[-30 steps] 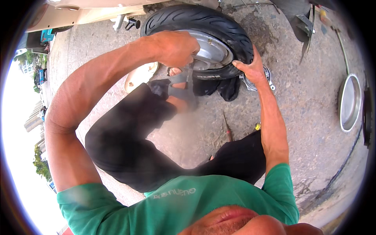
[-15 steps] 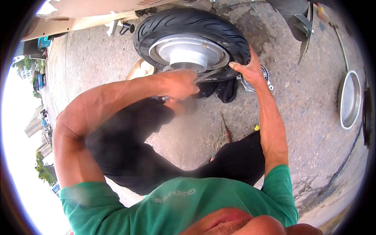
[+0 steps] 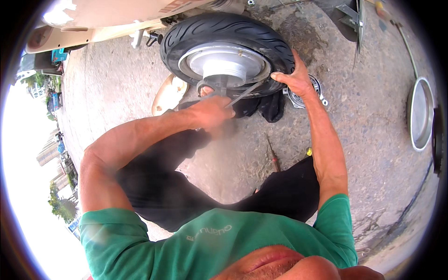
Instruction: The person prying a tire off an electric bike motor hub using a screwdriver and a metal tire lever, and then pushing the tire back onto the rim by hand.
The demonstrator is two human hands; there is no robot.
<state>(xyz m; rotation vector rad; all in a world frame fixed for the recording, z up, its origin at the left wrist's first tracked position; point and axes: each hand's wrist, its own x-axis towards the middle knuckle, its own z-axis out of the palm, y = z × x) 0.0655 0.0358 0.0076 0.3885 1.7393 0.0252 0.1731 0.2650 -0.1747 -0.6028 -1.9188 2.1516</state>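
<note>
A black tyre (image 3: 224, 29) on a silver wheel rim (image 3: 190, 58) stands tilted in front of me, its pale round hub (image 3: 224, 69) facing me. My left hand (image 3: 212, 113) is closed around a metal tyre lever (image 3: 246, 94). The lever slants up to the right, its far end at the rim's lower right edge by the tyre bead. My right hand (image 3: 297, 80) grips the tyre's right side, thumb on the sidewall near the lever's tip and fingers round the tread, partly hidden. Black cloth (image 3: 270, 108) lies under the wheel.
A ring-shaped metal part (image 3: 305, 95) lies beside my right wrist. Left of the wheel is a cream-coloured cover (image 3: 167, 95). A red-handled screwdriver (image 3: 275, 161) rests on the concrete between my legs. A metal pan (image 3: 421, 114) sits far right; a light vehicle body (image 3: 121, 16) overhangs the top left.
My left hand has drawn down toward me and turned, and the lever shows more plainly. My right hand keeps its hold on the tyre. The view has shifted slightly.
</note>
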